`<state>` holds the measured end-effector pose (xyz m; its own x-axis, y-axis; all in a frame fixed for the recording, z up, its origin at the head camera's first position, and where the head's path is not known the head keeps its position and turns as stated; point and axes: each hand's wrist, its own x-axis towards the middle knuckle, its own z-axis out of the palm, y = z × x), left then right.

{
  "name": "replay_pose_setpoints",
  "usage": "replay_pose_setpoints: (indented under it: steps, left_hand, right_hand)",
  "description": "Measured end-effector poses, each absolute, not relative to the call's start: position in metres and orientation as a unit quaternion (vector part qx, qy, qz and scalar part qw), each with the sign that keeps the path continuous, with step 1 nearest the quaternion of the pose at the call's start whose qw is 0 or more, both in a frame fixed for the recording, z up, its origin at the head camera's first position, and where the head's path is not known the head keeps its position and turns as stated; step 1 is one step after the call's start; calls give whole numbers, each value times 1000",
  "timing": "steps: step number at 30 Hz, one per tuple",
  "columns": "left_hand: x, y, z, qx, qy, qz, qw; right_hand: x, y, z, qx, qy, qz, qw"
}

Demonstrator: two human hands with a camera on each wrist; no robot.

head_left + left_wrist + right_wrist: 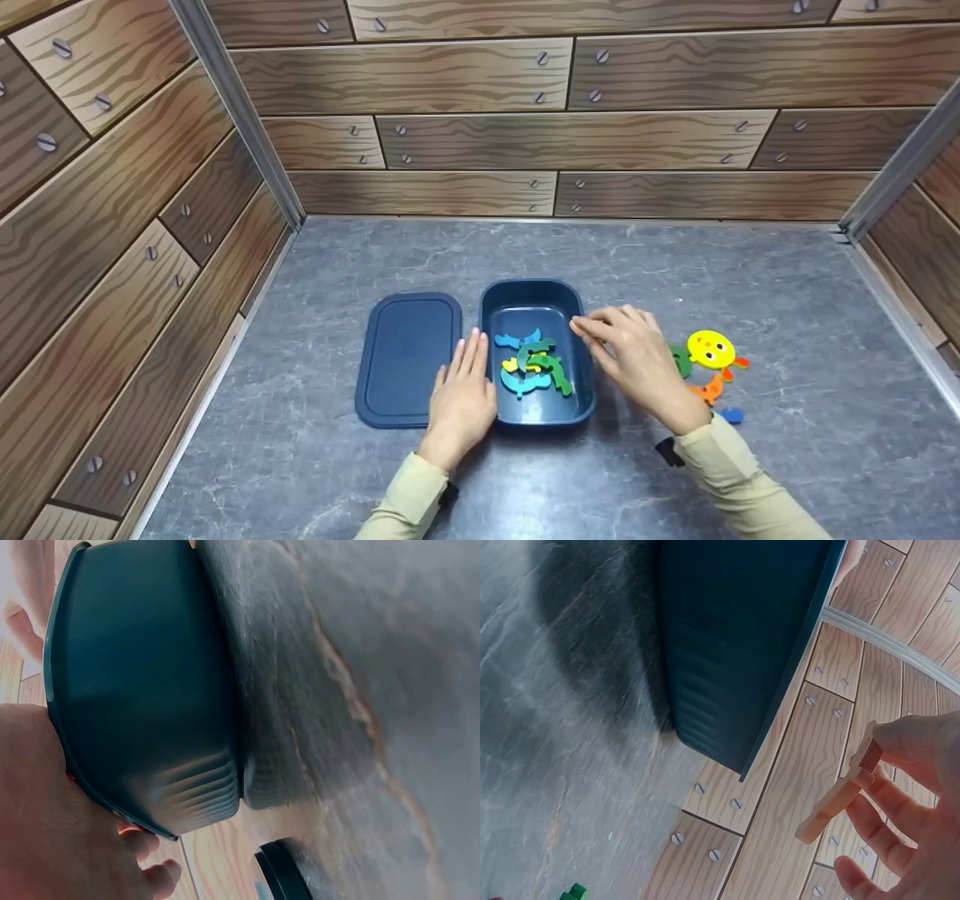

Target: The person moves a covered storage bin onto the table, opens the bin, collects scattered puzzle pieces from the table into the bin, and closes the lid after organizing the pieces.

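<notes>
Nearest, two pale sleeves (720, 459) come in over the near side of the grey surface (817, 300). The left hand (463, 397) lies with straight fingers together, touching the left rim of a dark blue box (559, 322). The right hand (634, 356), raised by the box's right rim, pinches a tan piece (826, 811) between thumb and fingers; it is flat, thin and bent, with plain wood-toned edges, though its full outline is hard to tell behind the fingertips.

The box stands about midway between the surface's left and right edges. Overlapping on its floor lie light-blue (525, 384), green (559, 375) and yellow (511, 365) cut-out pieces. The dark blue lid (409, 360) lies flat at its left, toward the surface's left edge. Toward the right edge lie a blue piece (731, 415), an orange one (707, 391) and a round yellow one (711, 350) with a printed face. A plank-patterned wall (480, 142) rises along the far edge.
</notes>
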<state>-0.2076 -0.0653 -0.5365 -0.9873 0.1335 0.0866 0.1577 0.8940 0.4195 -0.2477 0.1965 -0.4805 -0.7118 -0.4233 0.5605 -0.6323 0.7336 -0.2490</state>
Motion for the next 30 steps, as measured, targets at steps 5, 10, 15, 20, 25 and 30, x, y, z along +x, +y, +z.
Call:
replay_pose_setpoints:
  steps: [5, 10, 15, 20, 25, 30]
  left_hand:
    - [-207, -65, -536, -76, -972, -220, 29]
    - [-207, -65, -536, -75, -972, -219, 30]
    - [-208, -64, -536, -72, -974, -214, 26]
    - [-208, -64, -537, -71, -974, -213, 23]
    - [-209, -64, -538, -70, -974, -213, 22]
    - [-209, -65, -538, -73, -974, -213, 25]
  right_hand:
    - [-250, 190, -479, 293, -899, 221, 240]
    - [-253, 184, -478, 299, -895, 227, 241]
    - [-256, 176, -478, 309, -887, 238, 247]
    - [-259, 168, -479, 314, -884, 240, 249]
    - [-259, 161, -484, 316, -888, 237, 238]
    - [-262, 153, -487, 330, -880, 242, 241]
